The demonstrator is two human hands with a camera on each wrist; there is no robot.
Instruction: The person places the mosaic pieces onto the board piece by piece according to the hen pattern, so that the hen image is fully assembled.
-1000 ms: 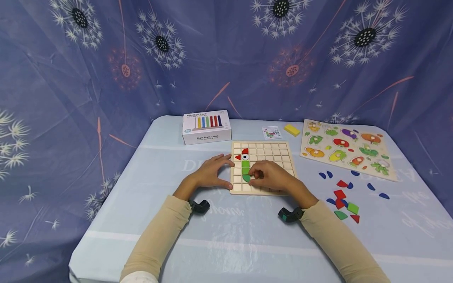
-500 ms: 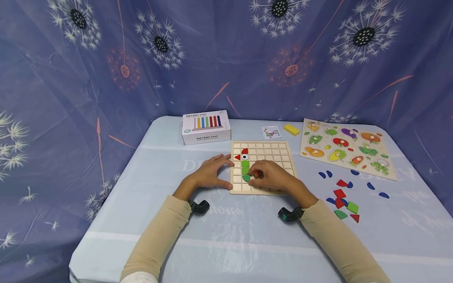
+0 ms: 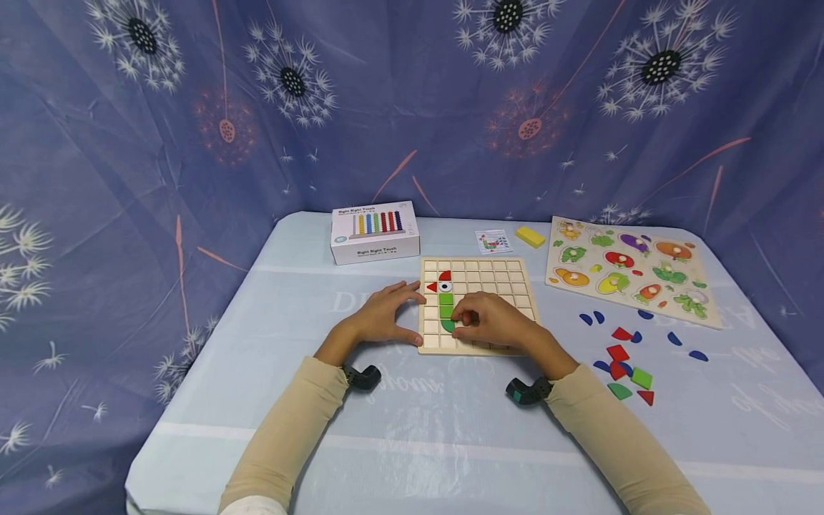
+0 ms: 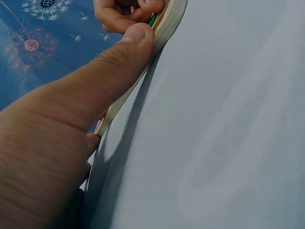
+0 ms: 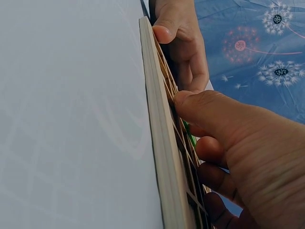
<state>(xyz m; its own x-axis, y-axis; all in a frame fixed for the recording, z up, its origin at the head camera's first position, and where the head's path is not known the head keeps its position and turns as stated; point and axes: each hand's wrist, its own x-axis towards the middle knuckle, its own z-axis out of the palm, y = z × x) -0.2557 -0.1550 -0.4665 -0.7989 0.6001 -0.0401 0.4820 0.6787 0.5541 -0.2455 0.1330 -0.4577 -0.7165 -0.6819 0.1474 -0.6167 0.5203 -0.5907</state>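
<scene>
A wooden grid board (image 3: 489,266) lies mid-table. In its left columns sit a red quarter-round (image 3: 445,275), a red triangle (image 3: 432,287), an eye tile (image 3: 445,287), green squares (image 3: 446,299) and a green quarter-round (image 3: 447,325). My left hand (image 3: 383,312) spans the board's left edge, its thumb (image 4: 136,43) and fingertips touching the rim. My right hand (image 3: 492,318) is over the board with curled fingers, thumb and index tips right beside the lower green pieces. Whether it pinches a piece I cannot tell.
Loose red, blue and green pieces (image 3: 618,354) lie to the right. Behind the board are a white box (image 3: 376,249), a pattern card (image 3: 494,242) and a yellow block (image 3: 531,237). A vegetable puzzle board (image 3: 605,265) lies at the back right.
</scene>
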